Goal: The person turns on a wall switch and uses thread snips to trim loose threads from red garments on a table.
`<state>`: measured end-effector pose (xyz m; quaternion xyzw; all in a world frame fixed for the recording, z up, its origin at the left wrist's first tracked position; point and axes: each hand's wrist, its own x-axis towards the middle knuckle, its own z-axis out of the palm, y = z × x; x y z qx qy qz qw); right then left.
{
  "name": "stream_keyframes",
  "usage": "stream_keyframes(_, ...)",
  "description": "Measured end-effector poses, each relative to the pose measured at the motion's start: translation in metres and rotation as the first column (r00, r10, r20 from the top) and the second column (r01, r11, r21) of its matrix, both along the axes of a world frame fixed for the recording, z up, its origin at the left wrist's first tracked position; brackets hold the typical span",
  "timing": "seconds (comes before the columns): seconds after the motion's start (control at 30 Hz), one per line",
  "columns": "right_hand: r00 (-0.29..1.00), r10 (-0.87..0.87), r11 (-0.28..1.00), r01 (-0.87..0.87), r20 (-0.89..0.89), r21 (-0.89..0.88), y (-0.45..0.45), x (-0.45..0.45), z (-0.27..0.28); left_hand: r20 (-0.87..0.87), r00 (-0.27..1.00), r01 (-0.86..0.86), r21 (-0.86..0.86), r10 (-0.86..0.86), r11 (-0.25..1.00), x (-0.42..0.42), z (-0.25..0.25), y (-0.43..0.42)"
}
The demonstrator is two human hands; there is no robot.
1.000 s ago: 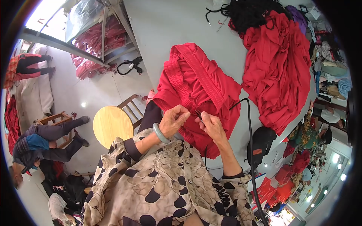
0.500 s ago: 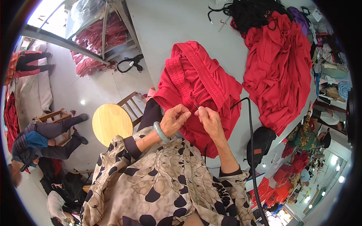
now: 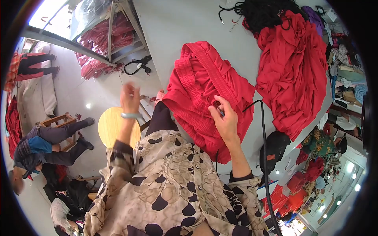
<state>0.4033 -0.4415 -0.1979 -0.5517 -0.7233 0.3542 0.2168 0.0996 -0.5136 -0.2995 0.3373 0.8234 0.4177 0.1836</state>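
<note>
**Left hand swung out from the red cloth; right hand has stayed over it**

Since the earlier frames, left hand (image 3: 130, 98) has left the garment and is now out to the side, motion-blurred, before the round wooden stool (image 3: 118, 129). Its fingers look loosely curled; cannot tell whether a thread or scrap is pinched there. Right hand (image 3: 226, 118) over the cloth, thumb and fingers closed on a slim dark tool (image 3: 219, 109); type too small to tell.

Red elastic-waisted garment (image 3: 204, 100) bunched on the near part of the desk (image 3: 173, 23), shirred waistband (image 3: 216, 76) uppermost, lower folds close to the patterned shirt (image 3: 169, 188).

Risks, as judged:
- Tool sits close over soft folds. A slip could snag or nick the cloth, if the tip is sharp.
- Left hand off the cloth, nothing seen steadying that side; a tug could drag the folds or slide the bundle lapward.
- Bent black cable (image 3: 263, 133) reaches over the garment's right side. Lifting the cloth carelessly could catch it.
- Larger red fabric heap (image 3: 291, 74) lies just beside; loose folds could get mixed.
</note>
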Motion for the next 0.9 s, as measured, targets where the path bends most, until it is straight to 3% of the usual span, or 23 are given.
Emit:
stream_keyframes(0.03,0.997,0.005,0.994,0.003,-0.076,0.108,0.002,-0.001,-0.015,-0.604,0.797,0.064,0.058,-0.016,0.996,-0.015,-0.007,-0.002)
stream_keyframes(0.07,0.997,0.003,0.993,0.006,-0.081,0.118,0.004,0.000,-0.022,-0.608,0.794,0.067,0.068,-0.012,0.995,-0.020,-0.015,-0.006)
stream_keyframes(0.13,0.980,-0.088,0.994,0.097,-0.180,0.041,0.004,0.001,-0.027,-0.592,0.778,0.128,-0.178,-0.210,0.976,-0.017,0.002,-0.014)
stream_keyframes(0.17,0.981,-0.093,0.994,0.101,-0.172,0.034,0.002,0.002,-0.024,-0.261,0.936,0.217,-0.106,-0.237,0.970,-0.003,0.006,-0.013)
stream_keyframes(0.2,0.973,-0.128,0.992,0.121,-0.192,-0.046,0.002,0.001,-0.019,0.032,0.955,0.298,-0.092,-0.296,0.950,0.018,0.020,-0.013)
stream_keyframes(0.23,0.963,-0.161,0.984,0.139,-0.216,-0.115,0.005,0.000,-0.016,-0.017,0.932,0.361,0.078,-0.361,0.929,0.051,0.043,-0.009)
stream_keyframes(0.27,0.963,-0.160,0.984,0.140,-0.217,-0.108,0.007,0.000,-0.015,-0.026,0.878,0.477,0.132,-0.478,0.869,0.077,0.068,-0.005)
stream_keyframes(0.3,0.962,-0.164,0.982,0.138,-0.218,-0.130,0.008,-0.001,-0.014,0.018,0.862,0.490,0.228,-0.506,0.842,0.104,0.077,-0.003)
stream_keyframes(0.33,0.961,-0.168,0.979,0.136,-0.220,-0.152,0.008,-0.001,-0.013,-0.046,0.816,0.560,0.313,-0.577,0.767,0.122,0.078,0.002)
stream_keyframes(0.4,0.952,-0.180,0.979,0.149,-0.246,-0.137,0.008,-0.003,-0.009,-0.187,0.789,0.614,0.264,-0.585,0.744,0.151,0.081,0.010)
stream_keyframes(0.47,0.944,-0.188,0.980,0.161,-0.271,-0.121,0.009,-0.004,-0.007,-0.060,0.805,0.589,0.209,-0.591,0.781,0.166,0.075,0.012)
stream_keyframes(0.6,0.933,-0.200,0.977,0.169,-0.298,-0.127,0.004,0.001,-0.007,0.094,0.811,0.539,0.264,-0.578,0.800,0.175,0.056,0.015)
stream_keyframes(0.67,0.924,-0.208,0.975,0.172,-0.321,-0.137,0.002,0.003,-0.008,0.272,0.731,0.552,0.303,-0.626,0.777,0.171,0.058,0.015)
stream_keyframes(0.8,0.917,-0.225,0.972,0.186,-0.329,-0.144,0.001,0.006,-0.010,0.058,0.750,0.598,0.367,-0.659,0.713,0.159,0.071,0.006)
stream_keyframes(0.87,0.917,-0.224,0.972,0.183,-0.330,-0.150,0.000,0.005,-0.009,-0.227,0.724,0.685,0.342,-0.651,0.643,0.152,0.080,0.004)
stream_keyframes(0.9,0.909,-0.230,0.969,0.182,-0.348,-0.166,-0.002,0.004,-0.009,-0.182,0.738,0.668,0.330,-0.649,0.667,0.153,0.080,0.001)
